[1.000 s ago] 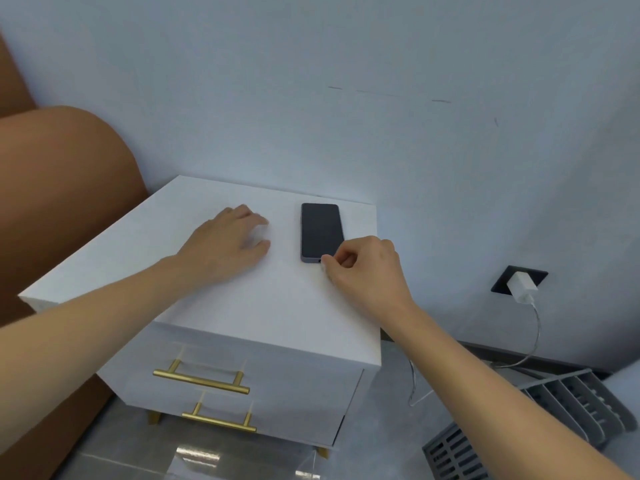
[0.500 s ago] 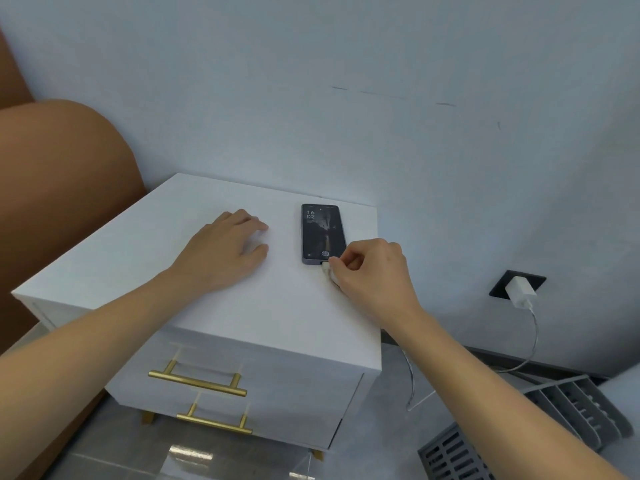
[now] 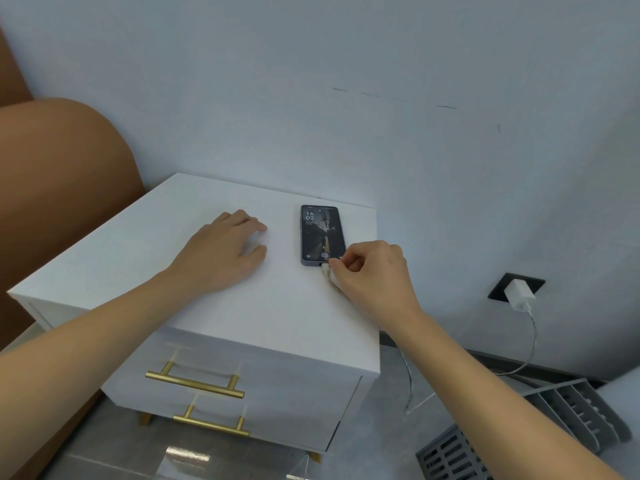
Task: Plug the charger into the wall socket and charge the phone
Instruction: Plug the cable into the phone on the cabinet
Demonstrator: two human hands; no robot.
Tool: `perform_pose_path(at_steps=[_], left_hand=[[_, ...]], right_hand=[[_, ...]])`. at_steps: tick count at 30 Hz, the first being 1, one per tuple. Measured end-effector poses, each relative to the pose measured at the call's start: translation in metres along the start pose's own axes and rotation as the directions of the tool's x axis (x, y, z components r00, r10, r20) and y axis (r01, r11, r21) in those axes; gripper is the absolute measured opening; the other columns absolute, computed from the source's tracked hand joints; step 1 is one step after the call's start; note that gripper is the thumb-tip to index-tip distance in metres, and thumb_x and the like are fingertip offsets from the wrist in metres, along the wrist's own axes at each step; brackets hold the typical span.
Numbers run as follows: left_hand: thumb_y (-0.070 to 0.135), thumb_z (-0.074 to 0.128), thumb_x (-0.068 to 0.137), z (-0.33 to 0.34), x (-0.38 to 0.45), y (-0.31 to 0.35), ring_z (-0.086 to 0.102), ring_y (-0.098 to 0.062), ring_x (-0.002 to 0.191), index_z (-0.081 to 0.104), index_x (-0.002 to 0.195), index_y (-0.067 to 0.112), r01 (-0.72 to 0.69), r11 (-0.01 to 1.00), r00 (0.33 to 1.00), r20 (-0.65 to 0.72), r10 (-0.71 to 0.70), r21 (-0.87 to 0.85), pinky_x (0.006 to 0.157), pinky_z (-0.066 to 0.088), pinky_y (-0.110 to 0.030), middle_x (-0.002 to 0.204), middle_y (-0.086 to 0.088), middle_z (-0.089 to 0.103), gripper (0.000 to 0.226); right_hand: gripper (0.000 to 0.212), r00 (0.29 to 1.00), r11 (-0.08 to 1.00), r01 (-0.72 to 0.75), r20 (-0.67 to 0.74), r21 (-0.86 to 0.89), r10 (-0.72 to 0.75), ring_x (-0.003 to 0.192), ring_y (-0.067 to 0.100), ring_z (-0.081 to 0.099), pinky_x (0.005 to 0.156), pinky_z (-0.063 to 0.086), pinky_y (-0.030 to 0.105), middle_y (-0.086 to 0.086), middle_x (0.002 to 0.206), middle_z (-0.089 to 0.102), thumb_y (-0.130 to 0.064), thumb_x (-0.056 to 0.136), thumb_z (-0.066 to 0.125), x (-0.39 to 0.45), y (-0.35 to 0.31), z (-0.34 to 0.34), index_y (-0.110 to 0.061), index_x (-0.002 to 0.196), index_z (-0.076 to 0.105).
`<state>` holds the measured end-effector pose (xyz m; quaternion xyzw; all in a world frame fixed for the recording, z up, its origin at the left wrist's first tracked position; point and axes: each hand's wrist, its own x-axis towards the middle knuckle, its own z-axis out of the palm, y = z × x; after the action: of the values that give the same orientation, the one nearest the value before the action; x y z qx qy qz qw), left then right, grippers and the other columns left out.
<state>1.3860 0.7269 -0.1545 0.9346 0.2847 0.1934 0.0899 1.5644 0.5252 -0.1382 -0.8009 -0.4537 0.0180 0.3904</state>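
A dark phone (image 3: 322, 233) lies face up on the white nightstand (image 3: 138, 244), its screen lit and showing 16 02. A white cable plug (image 3: 325, 270) sits in the phone's near end, pinched by my right hand (image 3: 374, 275). My left hand (image 3: 225, 251) rests flat on the nightstand top, left of the phone, holding nothing. The white charger (image 3: 518, 294) is plugged into the black wall socket (image 3: 498, 287) low on the right wall. Its white cable (image 3: 530, 344) loops down toward the floor and up behind my right arm.
The nightstand has two drawers with gold handles (image 3: 195, 384). A brown padded headboard (image 3: 52, 188) stands to the left. On the floor at the right lies a grey slotted rack (image 3: 561, 420). The pale wall (image 3: 346, 98) is close behind.
The phone screen went from dark to lit. My right hand stays pinched at the phone's near end, and the white plug now shows there. The left hand has not moved.
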Motion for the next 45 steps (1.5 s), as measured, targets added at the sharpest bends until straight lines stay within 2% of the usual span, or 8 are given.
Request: perform_pose_path(at_steps=[7,27,34,40,45], left_hand=[[0.037,0.055,0.1,0.002,0.0003,-0.0014,0.051,-0.02,0.123,0.062,0.138,0.022,-0.008,1.0,1.0,-0.015,0.008,0.005,0.085,0.041,-0.035,0.134,0.007,0.059,0.041],[0.037,0.055,0.099,0.0033,0.0007,-0.0027,0.051,-0.02,0.122,0.061,0.138,0.023,-0.013,1.0,1.0,-0.018,0.013,-0.002,0.088,0.045,-0.038,0.133,0.008,0.059,0.041],[0.038,0.054,0.099,0.0043,0.0011,-0.0041,0.051,-0.019,0.121,0.061,0.137,0.024,-0.017,1.0,1.0,-0.022,0.017,-0.002,0.085,0.042,-0.036,0.132,0.009,0.058,0.042],[0.037,0.055,0.099,0.0043,0.0008,-0.004,0.051,-0.019,0.121,0.062,0.137,0.023,-0.021,1.0,0.999,-0.03,0.021,-0.005,0.085,0.043,-0.036,0.133,0.008,0.059,0.041],[0.038,0.054,0.099,0.0061,0.0014,-0.0051,0.051,-0.018,0.12,0.061,0.137,0.025,-0.016,1.0,0.999,-0.03,0.016,0.001,0.082,0.038,-0.034,0.132,0.01,0.059,0.041]], right_hand=[[0.03,1.0,1.0,0.006,0.005,-0.004,-0.006,0.048,0.007,0.053,0.055,0.036,0.019,-0.028,0.045,0.056,-0.032,0.085,0.074,0.0005,0.0007,0.0013,-0.023,0.057,0.066],[0.036,1.0,1.0,0.008,0.004,0.004,-0.008,0.047,0.007,0.051,0.058,0.038,0.022,-0.028,0.044,0.055,-0.029,0.086,0.074,0.0008,0.0022,0.003,-0.027,0.053,0.059],[0.033,1.0,1.0,0.007,0.007,0.01,-0.007,0.048,0.008,0.051,0.059,0.039,0.023,-0.026,0.043,0.055,-0.029,0.087,0.074,0.0004,0.0018,0.0023,-0.023,0.056,0.063],[0.03,1.0,1.0,-0.003,0.013,0.016,0.003,0.05,0.01,0.051,0.06,0.041,0.024,-0.017,0.039,0.052,-0.029,0.087,0.074,-0.0004,-0.0002,0.0008,-0.019,0.059,0.068],[0.031,1.0,1.0,-0.004,0.012,0.003,0.004,0.047,0.008,0.051,0.057,0.039,0.022,-0.023,0.041,0.054,-0.029,0.086,0.074,-0.0018,0.0,0.0006,-0.021,0.058,0.065]])
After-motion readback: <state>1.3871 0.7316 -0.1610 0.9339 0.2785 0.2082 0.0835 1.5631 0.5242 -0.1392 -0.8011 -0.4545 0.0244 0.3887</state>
